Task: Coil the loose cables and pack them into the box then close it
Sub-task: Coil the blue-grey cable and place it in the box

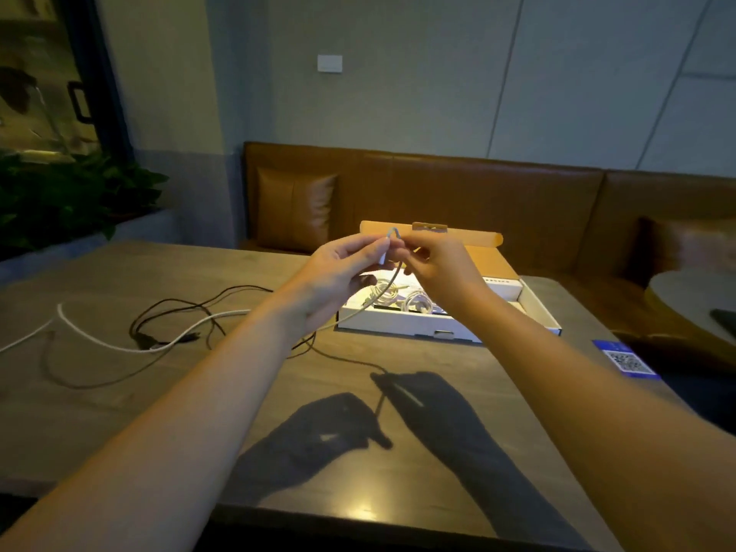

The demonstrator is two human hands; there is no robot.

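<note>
Wood counter (119, 412) fills the near view, brown bench seat behind it at the far side. Cardboard box (398, 322) sits far centre-right on the counter, lid flap (474, 237) standing open at the back, some coiled cables in clear wrap (416, 302) already inside. White cable (119, 341) trails from the left of the counter, long and uncoiled, up to the hands held above the near-left corner of the box. Dark cables (179, 308) lie in a loose tangle on the left, crossing the white one near its middle, one dark strand running toward the near centre. Left hand (338, 272) pinches the white cable's plug end with fingers curled round it; right hand (442, 268) pinches the same cable just beside it, a small first bend arched between the two. Blue card with a QR code (625, 358) lies near the right edge, well apart. Risks, as I judge them: as the white cable is drawn in loop by loop it could drag the dark tangle along where they cross, snagging or pulling those cables off the left edge. The trailing length passes over the box's near wall, so a hard pull could shift the light box or catch on its rim. Tight first loop may spring open if either pinch slackens. Lid flap could drop shut mid-packing. Low light makes the dark strands hard to track.
</note>
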